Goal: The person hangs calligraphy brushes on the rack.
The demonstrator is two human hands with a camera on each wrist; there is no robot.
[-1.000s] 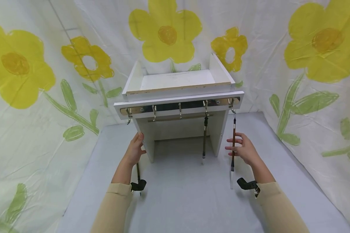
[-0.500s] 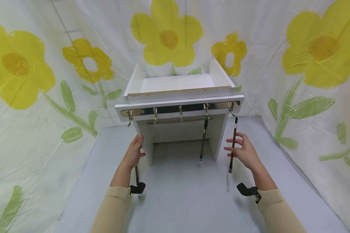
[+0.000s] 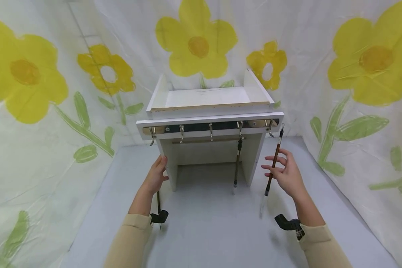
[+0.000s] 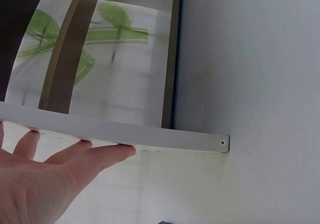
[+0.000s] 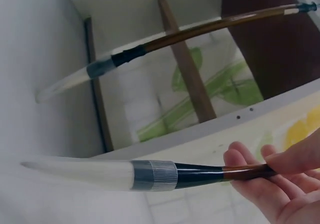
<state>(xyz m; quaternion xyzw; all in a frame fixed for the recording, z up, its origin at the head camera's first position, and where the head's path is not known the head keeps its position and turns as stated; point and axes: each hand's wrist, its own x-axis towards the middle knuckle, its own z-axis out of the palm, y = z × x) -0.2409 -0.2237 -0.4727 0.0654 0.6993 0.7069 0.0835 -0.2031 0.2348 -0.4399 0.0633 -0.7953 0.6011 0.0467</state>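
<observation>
The right hand pinches a brown-handled brush beside the end hook; the left hand, fingers extended, rests against the white shelf; another brush hangs.

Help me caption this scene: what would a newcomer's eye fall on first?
Probably the big yellow flowers on the white backdrop. Next comes the white shelf unit before it, with metal hooks along its front and a hanging brush on one. Then the reddish-brown brush held in the right hand, near the rightmost hook.
</observation>
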